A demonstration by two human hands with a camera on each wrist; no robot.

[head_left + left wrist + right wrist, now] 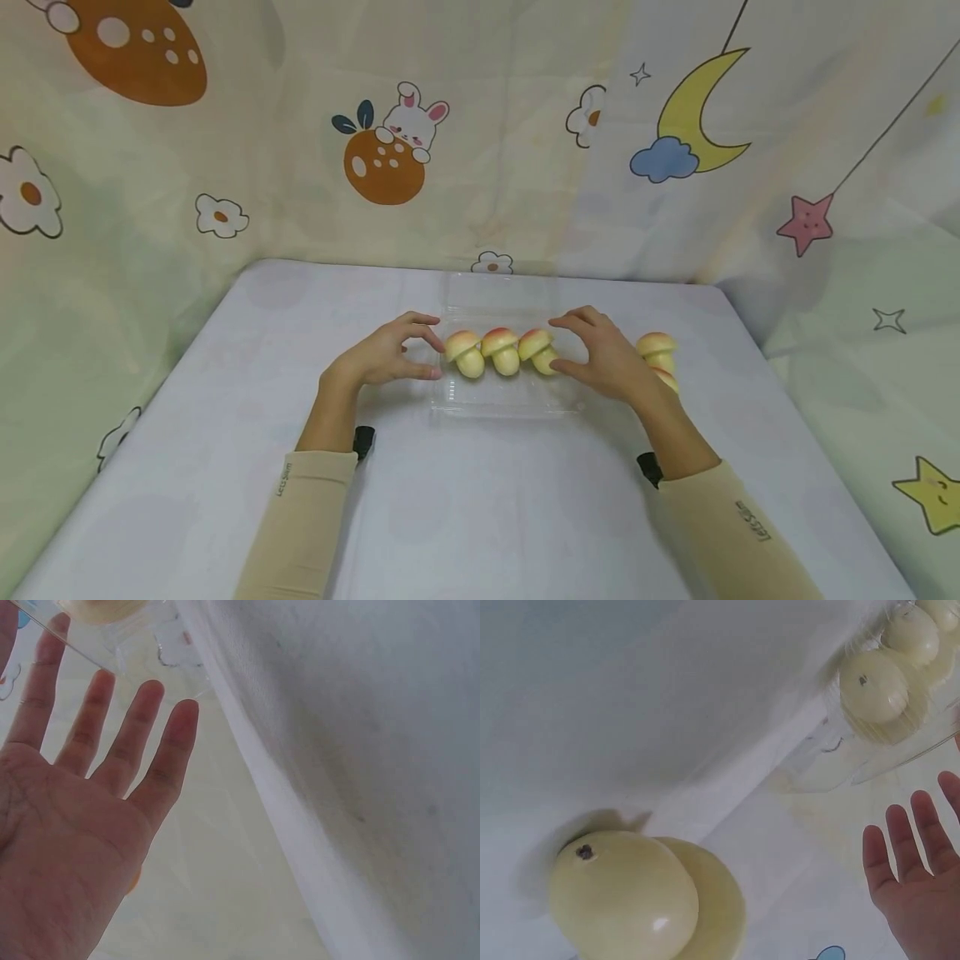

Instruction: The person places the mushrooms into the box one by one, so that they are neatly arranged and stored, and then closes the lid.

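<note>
Both arms (336,417) reach in from the bottom of the head view, angled inward, beige sleeves (296,529) over the forearms. Left hand (377,352) and right hand (606,354) face each other, roughly level, well apart — each in a loose C, thumb below, fingers (420,332) arched above. Wrist views: palms visible, fingers extended — slightly spread.

Colours in my view: yellow mushrooms (506,361), red-tinged caps (499,338).
I also see beige sleeves (300,521), white tablecloth (487,500), flower-printed cream curtain (510,167).
</note>
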